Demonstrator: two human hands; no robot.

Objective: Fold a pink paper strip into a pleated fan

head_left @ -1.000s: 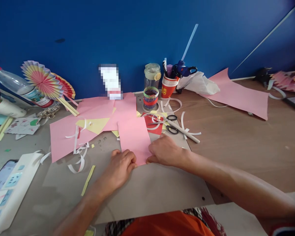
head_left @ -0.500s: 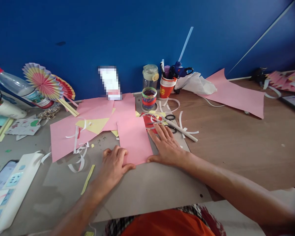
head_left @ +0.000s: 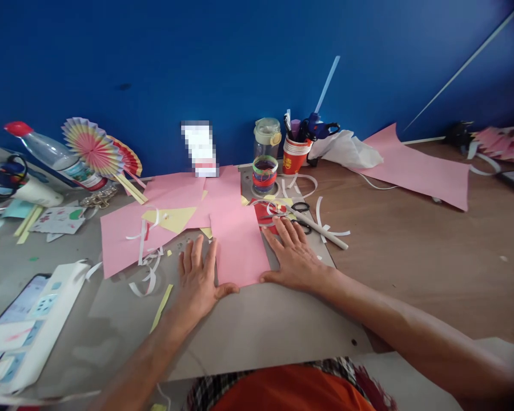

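A sheet of pink paper (head_left: 240,245) lies flat on the grey board in front of me. My left hand (head_left: 199,279) rests at its left side with fingers stretched out and the thumb on the lower left corner. On the right side lies my right hand (head_left: 293,254), flat with spread fingers, its thumb at the lower right corner. Just beyond the right fingertips are scissors (head_left: 302,217) with black handles, a pale stick (head_left: 325,231) and a piece of red paper (head_left: 257,210). Larger pink sheets (head_left: 124,242) spread out behind and left, with a yellow paper piece (head_left: 175,220) on top.
Paper strips (head_left: 148,279) are scattered about. Along the blue wall stand a drink bottle (head_left: 266,140), red paper cups (head_left: 294,157) with tools, and a pixelated upright screen (head_left: 201,148). Left are a folded paper fan (head_left: 94,147), a red-capped bottle (head_left: 47,149) and a white power strip (head_left: 47,319).
My left hand's fingers have uncurled and now stretch forward along the paper's left edge. My right hand stays in place on the other side. The view has shifted slightly left.
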